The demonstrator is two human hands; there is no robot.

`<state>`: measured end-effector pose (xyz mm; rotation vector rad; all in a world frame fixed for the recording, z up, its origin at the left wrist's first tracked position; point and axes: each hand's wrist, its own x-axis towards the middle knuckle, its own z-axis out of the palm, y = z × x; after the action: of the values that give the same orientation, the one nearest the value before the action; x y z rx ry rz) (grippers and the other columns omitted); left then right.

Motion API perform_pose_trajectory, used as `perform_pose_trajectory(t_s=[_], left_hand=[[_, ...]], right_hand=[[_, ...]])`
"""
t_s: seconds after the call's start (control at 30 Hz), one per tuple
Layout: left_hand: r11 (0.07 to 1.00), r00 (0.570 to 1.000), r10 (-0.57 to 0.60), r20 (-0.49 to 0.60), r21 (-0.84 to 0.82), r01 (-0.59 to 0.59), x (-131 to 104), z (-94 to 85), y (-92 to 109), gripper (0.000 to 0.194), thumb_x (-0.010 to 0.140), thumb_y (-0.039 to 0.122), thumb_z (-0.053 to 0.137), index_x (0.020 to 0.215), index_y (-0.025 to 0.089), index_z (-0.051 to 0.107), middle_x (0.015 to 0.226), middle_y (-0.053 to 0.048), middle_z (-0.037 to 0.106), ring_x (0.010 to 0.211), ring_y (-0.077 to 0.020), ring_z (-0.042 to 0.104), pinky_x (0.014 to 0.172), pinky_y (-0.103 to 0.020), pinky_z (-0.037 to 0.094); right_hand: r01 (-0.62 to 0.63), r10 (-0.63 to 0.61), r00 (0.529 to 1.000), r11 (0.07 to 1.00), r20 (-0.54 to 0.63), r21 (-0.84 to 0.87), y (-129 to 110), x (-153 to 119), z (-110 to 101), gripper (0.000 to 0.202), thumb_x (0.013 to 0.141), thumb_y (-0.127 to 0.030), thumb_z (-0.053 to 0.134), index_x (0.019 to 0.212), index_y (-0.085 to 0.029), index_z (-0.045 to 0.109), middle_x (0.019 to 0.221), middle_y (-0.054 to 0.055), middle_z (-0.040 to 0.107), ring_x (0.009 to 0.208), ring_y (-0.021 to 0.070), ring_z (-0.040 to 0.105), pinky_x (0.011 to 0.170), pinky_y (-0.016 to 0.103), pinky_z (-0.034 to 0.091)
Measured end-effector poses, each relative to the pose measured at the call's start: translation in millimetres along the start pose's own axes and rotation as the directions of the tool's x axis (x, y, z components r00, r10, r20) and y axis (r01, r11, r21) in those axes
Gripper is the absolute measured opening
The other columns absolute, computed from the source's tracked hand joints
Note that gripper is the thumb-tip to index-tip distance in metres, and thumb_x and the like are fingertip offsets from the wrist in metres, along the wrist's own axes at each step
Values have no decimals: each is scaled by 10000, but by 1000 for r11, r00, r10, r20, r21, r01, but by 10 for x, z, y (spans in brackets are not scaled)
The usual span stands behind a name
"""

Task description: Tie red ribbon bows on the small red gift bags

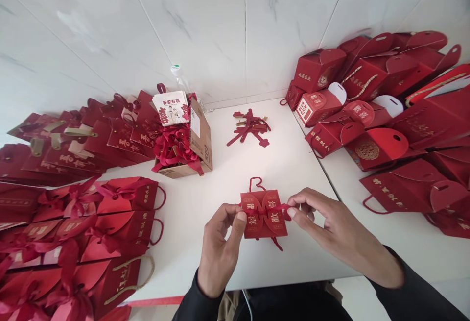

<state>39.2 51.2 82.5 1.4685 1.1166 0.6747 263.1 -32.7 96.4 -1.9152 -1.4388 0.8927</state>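
Box (265,225), one, is set on the desk (223,188), lower centre; its one ribbon (272,208) is pinched by left hand (222,245) and right hand (325,218); one carton (200,132) is seen left of centre.

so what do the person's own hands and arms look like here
The left hand and right hand are bare, with no gloves, rings or watch in sight. Both arms wear dark, black-looking sleeves without visible markings: the left sleeve ends around the wrist, the right sleeve a bit further back.
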Motion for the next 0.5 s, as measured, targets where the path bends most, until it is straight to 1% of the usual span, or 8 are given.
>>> perform_pose_trajectory(t_s=[0.07, 0.13, 0.2, 0.27, 0.37, 0.43, 0.5], left_hand=[[999, 1000, -19, 20, -35, 19, 4, 37, 9, 208, 945, 409, 632, 925, 204, 597, 807, -11, 654, 731, -147, 588, 672, -259, 514], [1000, 1000, 14, 4, 18, -14, 9, 62, 10, 151, 925, 351, 637, 919, 211, 585, 804, -4, 654, 725, -147, 585, 671, -262, 516], [995, 998, 55, -25, 88, -52, 15, 64, 8, 113, 931, 316, 603, 887, 212, 593, 755, 9, 641, 685, -138, 564, 647, -253, 493], [989, 996, 74, -49, 129, -67, 22, 41, 8, 127, 941, 309, 578, 878, 209, 623, 727, 12, 638, 662, -132, 546, 634, -248, 467], [981, 993, 82, -79, 181, -67, 30, -24, 15, 156, 939, 313, 580, 862, 207, 665, 716, 9, 637, 659, -133, 531, 632, -250, 445], [968, 992, 88, -89, 242, -64, 32, -70, 19, 160, 930, 307, 585, 826, 211, 661, 701, 11, 622, 648, -136, 512, 619, -254, 439], [951, 990, 98, -100, 302, -64, 32, -104, 16, 146, 919, 304, 594, 815, 217, 647, 691, 16, 604, 639, -139, 505, 609, -258, 446]], right_hand=[[-1, 1, 1000, 1000, -7, 17, -44, -3, 12, 202, 1033, -447, 506, 1009, -294, 637, 825, -16, 626, 673, 167, 561, 457, 277, 349], [-2, 3, 1000, 999, -6, 37, -73, -2, 23, 200, 1035, -444, 501, 1018, -292, 629, 815, -18, 619, 663, 164, 561, 440, 272, 332], [-5, 5, 1000, 998, -2, 57, -88, 3, 27, 191, 1035, -435, 498, 1012, -290, 620, 808, -21, 612, 676, 163, 577, 434, 266, 329], [-12, 11, 1000, 997, 5, 72, -93, 6, 27, 172, 1033, -420, 503, 1014, -291, 615, 807, -24, 610, 696, 164, 589, 447, 260, 351], [-11, 11, 1000, 997, 1, 80, -93, 3, 26, 157, 1033, -407, 514, 1003, -288, 611, 840, -20, 633, 752, 172, 598, 523, 258, 428], [-5, 6, 1000, 997, -9, 83, -97, -2, 28, 156, 1032, -407, 520, 992, -286, 610, 877, -14, 653, 788, 178, 603, 571, 264, 460], [-9, 10, 1000, 996, -15, 84, -106, -3, 29, 160, 1032, -413, 523, 988, -287, 611, 895, -13, 663, 795, 180, 604, 582, 266, 469]])
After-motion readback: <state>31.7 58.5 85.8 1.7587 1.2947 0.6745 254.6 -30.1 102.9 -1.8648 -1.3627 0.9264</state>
